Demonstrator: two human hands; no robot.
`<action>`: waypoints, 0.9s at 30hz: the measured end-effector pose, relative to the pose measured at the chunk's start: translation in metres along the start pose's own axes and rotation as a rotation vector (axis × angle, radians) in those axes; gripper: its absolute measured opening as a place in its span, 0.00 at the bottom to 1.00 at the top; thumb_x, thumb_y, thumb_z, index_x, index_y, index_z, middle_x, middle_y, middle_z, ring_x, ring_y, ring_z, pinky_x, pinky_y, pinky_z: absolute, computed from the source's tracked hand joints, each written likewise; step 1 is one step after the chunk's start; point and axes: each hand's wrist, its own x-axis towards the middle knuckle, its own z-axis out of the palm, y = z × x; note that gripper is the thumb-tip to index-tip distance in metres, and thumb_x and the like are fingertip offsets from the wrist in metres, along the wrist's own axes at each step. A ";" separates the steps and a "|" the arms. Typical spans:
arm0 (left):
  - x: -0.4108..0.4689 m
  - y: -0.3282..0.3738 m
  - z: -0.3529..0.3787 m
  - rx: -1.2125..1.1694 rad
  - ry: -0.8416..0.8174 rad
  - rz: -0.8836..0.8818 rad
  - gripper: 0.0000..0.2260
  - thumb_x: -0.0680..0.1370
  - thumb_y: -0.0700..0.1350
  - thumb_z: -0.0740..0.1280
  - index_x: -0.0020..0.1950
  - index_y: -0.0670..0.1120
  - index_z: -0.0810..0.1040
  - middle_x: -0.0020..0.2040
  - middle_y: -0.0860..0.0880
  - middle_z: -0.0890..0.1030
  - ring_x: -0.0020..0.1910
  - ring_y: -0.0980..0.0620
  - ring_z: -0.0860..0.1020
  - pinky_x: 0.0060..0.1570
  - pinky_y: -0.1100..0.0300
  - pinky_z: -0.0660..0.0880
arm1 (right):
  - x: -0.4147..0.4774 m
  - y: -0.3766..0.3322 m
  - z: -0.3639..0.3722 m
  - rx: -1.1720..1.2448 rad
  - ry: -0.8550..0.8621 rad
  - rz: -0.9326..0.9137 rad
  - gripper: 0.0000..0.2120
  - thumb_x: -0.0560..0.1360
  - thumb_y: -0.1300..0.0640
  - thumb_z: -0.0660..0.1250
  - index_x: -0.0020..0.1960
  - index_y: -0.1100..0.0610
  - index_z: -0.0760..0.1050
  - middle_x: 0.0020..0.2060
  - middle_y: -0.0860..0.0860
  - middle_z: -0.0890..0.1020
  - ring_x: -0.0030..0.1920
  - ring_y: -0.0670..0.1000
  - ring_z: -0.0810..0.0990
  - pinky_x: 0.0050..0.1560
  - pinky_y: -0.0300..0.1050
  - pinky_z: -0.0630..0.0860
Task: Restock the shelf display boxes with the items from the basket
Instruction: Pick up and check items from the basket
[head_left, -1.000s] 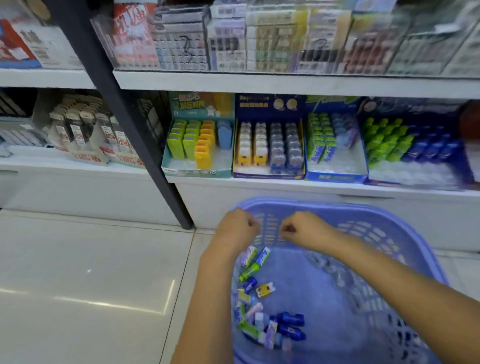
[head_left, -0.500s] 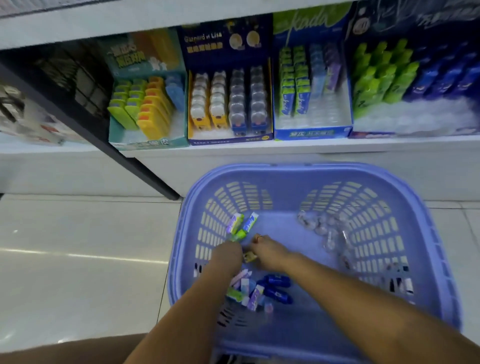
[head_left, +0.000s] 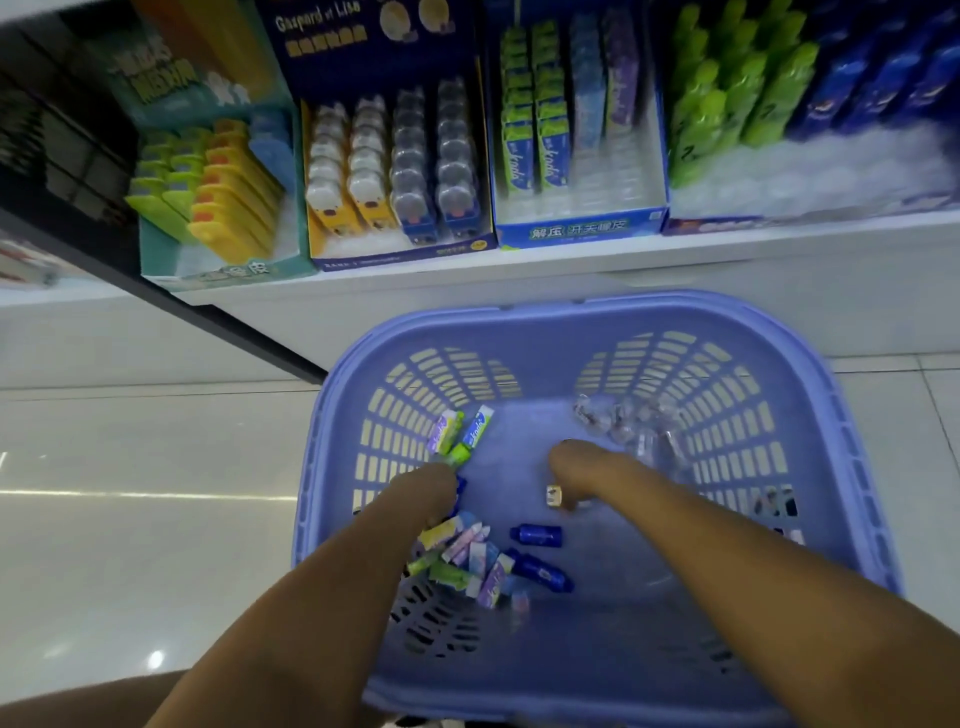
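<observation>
A purple plastic basket stands on the floor below the shelf. In it lie a pile of small colourful packs, two blue bottles, two packs against the left wall and several clear-wrapped pieces. My left hand reaches down onto the pile, its fingertips hidden among the packs. Near the basket's middle, my right hand pinches a small yellow-and-white item. Four display boxes line the shelf: teal, navy, blue and one with green and blue bottles.
A black shelf post slants down to the floor left of the basket. Glossy white floor tiles spread to the left. The white shelf front runs just behind the basket's far rim.
Both hands went from the basket's far rim down to its bottom while the view tilted downward. The right hand has drawn away from the left and now pinches the small yellow-and-white item.
</observation>
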 end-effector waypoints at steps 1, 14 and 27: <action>-0.001 -0.001 -0.001 0.033 -0.025 0.008 0.13 0.77 0.34 0.63 0.60 0.32 0.74 0.60 0.34 0.76 0.59 0.37 0.76 0.58 0.48 0.73 | -0.002 0.004 -0.003 0.026 -0.019 0.008 0.15 0.71 0.56 0.72 0.55 0.60 0.78 0.37 0.54 0.76 0.44 0.53 0.75 0.45 0.45 0.71; -0.017 0.001 -0.025 0.106 -0.005 0.063 0.05 0.75 0.38 0.67 0.49 0.38 0.76 0.34 0.45 0.75 0.49 0.42 0.80 0.47 0.54 0.75 | -0.038 0.019 -0.039 0.476 0.085 0.029 0.07 0.74 0.56 0.67 0.41 0.59 0.76 0.35 0.56 0.80 0.32 0.52 0.77 0.36 0.39 0.74; -0.109 0.019 -0.093 -1.616 0.286 0.514 0.04 0.80 0.38 0.61 0.51 0.40 0.75 0.41 0.43 0.82 0.38 0.50 0.84 0.41 0.59 0.81 | -0.159 0.027 -0.104 1.334 0.254 -0.460 0.11 0.78 0.63 0.61 0.59 0.60 0.73 0.36 0.50 0.76 0.33 0.47 0.78 0.34 0.35 0.76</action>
